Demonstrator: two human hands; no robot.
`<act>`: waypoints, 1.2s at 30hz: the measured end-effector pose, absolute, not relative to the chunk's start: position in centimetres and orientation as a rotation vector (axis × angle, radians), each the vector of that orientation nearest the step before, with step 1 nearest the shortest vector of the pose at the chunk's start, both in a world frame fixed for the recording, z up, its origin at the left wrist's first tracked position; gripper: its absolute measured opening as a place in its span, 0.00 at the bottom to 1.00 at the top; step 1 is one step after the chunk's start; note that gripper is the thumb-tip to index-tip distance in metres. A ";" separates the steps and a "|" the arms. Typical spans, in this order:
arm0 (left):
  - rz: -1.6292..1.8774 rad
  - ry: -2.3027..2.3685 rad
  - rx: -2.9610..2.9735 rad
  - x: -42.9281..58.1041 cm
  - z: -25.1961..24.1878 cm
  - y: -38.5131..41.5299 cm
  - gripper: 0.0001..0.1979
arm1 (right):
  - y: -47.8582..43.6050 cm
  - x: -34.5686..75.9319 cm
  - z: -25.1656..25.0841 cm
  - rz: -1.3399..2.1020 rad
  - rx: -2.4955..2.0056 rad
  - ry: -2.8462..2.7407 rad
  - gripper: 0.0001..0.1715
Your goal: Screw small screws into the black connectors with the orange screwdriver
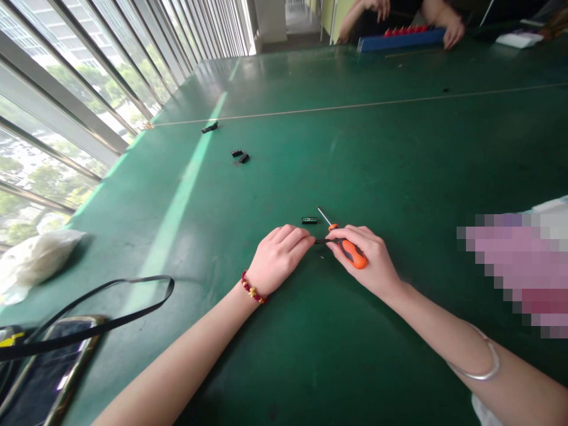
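Observation:
My left hand (pixel 280 255) rests on the green table (pixel 364 154) with its fingers curled, pinching one end of a small black part (pixel 320 241). My right hand (pixel 370 257) is closed round an orange-handled screwdriver (pixel 350 248), whose thin metal shaft points up and to the left, away from me. The thumb and forefinger of the right hand also pinch the other end of the black part. Just beyond the hands lies another small black piece (pixel 309 220) flat on the table.
Three more small black pieces (pixel 240 155) lie farther off to the left. A phone (pixel 48 367) with a black strap and a white plastic bag (pixel 35 257) sit at the near left. Another person's hands (pixel 452 29) hold a blue tray (pixel 399 38) at the far edge.

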State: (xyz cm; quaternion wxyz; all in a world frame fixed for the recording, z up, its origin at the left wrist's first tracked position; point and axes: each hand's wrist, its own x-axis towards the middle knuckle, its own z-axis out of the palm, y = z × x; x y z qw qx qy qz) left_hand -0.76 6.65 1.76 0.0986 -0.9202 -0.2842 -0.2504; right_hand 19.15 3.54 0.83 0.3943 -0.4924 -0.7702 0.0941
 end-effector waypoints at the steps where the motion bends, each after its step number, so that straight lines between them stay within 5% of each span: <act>1: -0.743 -0.828 -2.718 -0.8 1.8 6.7 0.08 | 3.5 19.2 0.8 0.240 -1.243 -1.954 0.05; 13: -0.970 -0.848 -2.564 -0.1 2.1 6.2 0.09 | 3.5 19.2 0.9 0.234 -1.219 -1.913 0.04; 21: -0.924 -0.816 -2.529 0.6 2.1 6.1 0.01 | 3.3 18.9 1.1 0.196 -1.167 -1.960 0.05; 30: -1.318 -0.858 -2.796 0.1 1.7 6.2 0.06 | 3.8 19.5 1.1 0.259 -1.106 -2.017 0.09; 36: -1.383 -0.870 -2.809 0.0 1.7 6.3 0.04 | 3.7 19.5 1.3 0.294 -1.072 -2.004 0.04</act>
